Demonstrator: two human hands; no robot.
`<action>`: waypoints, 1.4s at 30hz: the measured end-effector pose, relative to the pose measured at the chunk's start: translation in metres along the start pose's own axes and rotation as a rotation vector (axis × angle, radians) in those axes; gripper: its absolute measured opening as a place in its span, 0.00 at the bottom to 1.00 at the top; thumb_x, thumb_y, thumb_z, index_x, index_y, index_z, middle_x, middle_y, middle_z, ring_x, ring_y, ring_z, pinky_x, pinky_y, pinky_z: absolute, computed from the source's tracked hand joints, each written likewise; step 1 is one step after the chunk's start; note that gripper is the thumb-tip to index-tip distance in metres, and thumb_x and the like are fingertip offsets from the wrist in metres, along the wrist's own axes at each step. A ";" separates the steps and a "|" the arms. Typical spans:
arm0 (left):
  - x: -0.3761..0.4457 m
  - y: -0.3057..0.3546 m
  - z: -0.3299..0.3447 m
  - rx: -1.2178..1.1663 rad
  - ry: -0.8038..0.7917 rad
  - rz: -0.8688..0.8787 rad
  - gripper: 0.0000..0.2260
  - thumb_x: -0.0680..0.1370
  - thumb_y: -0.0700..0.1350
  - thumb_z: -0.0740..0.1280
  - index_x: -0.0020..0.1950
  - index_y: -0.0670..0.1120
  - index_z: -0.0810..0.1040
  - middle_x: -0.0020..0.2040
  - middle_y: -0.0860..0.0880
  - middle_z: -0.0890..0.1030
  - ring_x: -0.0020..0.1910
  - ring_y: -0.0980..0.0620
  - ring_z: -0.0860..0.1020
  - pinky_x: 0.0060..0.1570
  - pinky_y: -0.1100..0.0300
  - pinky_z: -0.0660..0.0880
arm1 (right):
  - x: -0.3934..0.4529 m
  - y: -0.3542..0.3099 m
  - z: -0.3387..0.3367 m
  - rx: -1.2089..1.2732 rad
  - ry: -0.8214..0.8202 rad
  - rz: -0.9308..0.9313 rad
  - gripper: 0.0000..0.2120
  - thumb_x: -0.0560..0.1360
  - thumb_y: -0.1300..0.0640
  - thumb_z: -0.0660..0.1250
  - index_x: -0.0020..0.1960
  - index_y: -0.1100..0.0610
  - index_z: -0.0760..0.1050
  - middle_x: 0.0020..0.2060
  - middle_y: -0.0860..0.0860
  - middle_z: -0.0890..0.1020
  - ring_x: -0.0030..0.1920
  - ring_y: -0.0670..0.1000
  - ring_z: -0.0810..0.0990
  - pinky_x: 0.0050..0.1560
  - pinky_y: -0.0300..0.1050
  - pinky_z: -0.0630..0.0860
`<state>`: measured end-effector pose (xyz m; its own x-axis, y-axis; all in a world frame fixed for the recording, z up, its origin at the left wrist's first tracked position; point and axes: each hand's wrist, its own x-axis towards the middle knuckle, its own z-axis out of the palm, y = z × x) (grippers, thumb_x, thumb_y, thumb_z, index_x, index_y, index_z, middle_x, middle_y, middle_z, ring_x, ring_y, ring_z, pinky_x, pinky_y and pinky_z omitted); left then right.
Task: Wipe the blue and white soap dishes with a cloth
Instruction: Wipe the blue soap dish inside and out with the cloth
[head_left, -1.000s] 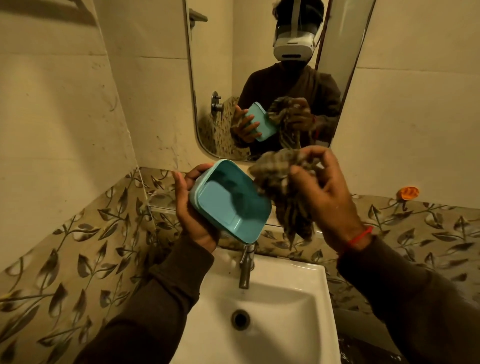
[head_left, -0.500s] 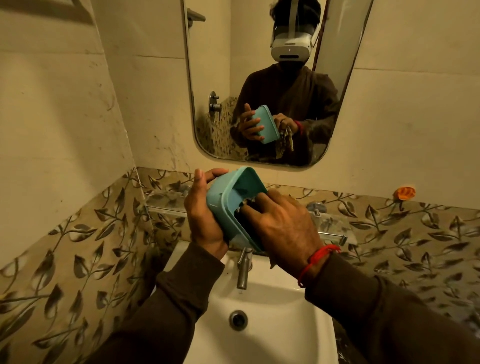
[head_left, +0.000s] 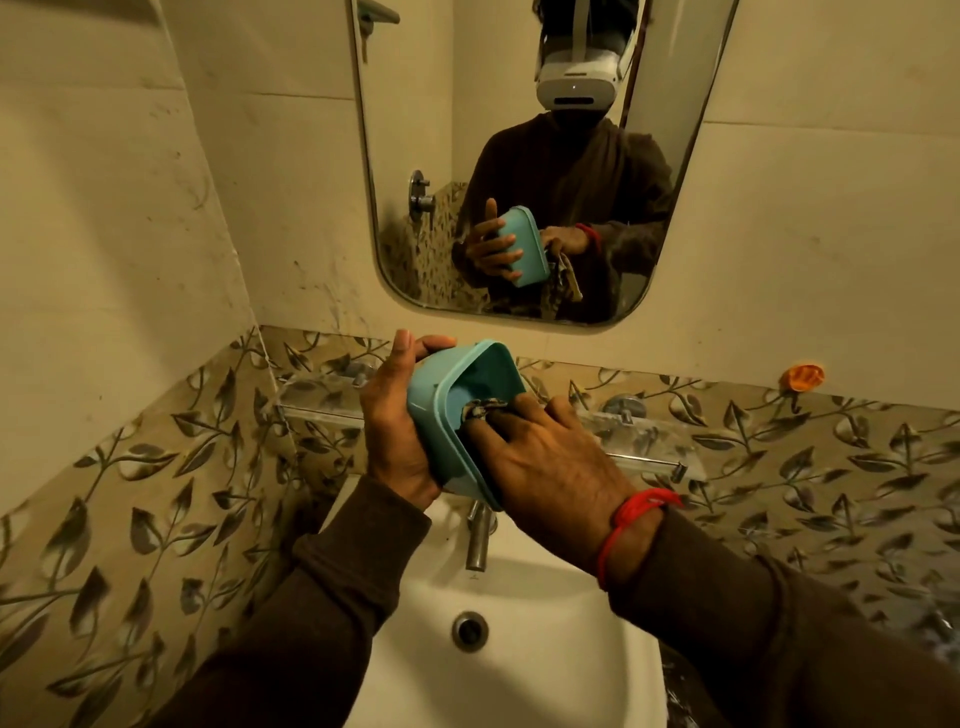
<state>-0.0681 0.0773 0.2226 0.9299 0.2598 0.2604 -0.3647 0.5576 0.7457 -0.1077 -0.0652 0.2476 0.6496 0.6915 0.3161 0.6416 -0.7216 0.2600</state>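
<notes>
My left hand (head_left: 397, 431) grips the blue soap dish (head_left: 457, 395) from its left side and holds it tilted above the sink, with its hollow facing right. My right hand (head_left: 545, 462) reaches into the dish and presses a dark checked cloth (head_left: 483, 408) against the inside. Only a small fold of the cloth shows between my fingers; the mirror shows more of it hanging below the dish. No white soap dish is in view.
A white sink (head_left: 519, 649) with a metal tap (head_left: 478, 540) lies below my hands. A glass shelf (head_left: 639, 441) runs along the leaf-patterned tiles behind. A mirror (head_left: 519, 156) hangs above. An orange hook (head_left: 804, 376) sticks to the wall at right.
My right hand carried the bunched cloth from beside the dish into its hollow. The left hand turned the dish more on edge and raised it slightly.
</notes>
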 end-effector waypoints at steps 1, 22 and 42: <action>0.000 -0.001 -0.001 0.005 -0.005 0.003 0.20 0.79 0.59 0.60 0.51 0.42 0.79 0.48 0.41 0.81 0.46 0.42 0.81 0.47 0.50 0.79 | 0.001 0.000 0.000 0.027 -0.003 -0.003 0.25 0.77 0.53 0.67 0.70 0.56 0.64 0.63 0.58 0.77 0.63 0.60 0.71 0.59 0.57 0.66; 0.015 0.009 -0.013 -0.168 0.014 0.035 0.31 0.81 0.64 0.52 0.58 0.38 0.77 0.52 0.39 0.80 0.51 0.40 0.79 0.53 0.47 0.77 | 0.012 0.049 -0.042 1.639 0.315 0.309 0.13 0.75 0.66 0.69 0.55 0.55 0.70 0.51 0.55 0.84 0.51 0.55 0.85 0.43 0.45 0.82; -0.007 -0.003 0.015 -0.277 0.066 -0.139 0.38 0.78 0.69 0.57 0.72 0.37 0.68 0.59 0.34 0.75 0.60 0.36 0.77 0.63 0.41 0.74 | 0.034 0.007 -0.020 0.789 0.409 0.195 0.15 0.73 0.54 0.74 0.55 0.53 0.72 0.51 0.49 0.83 0.47 0.42 0.80 0.42 0.27 0.78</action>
<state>-0.0727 0.0620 0.2281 0.9698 0.2116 0.1211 -0.2424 0.7824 0.5737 -0.0892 -0.0471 0.2781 0.6771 0.3845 0.6274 0.7260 -0.4880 -0.4845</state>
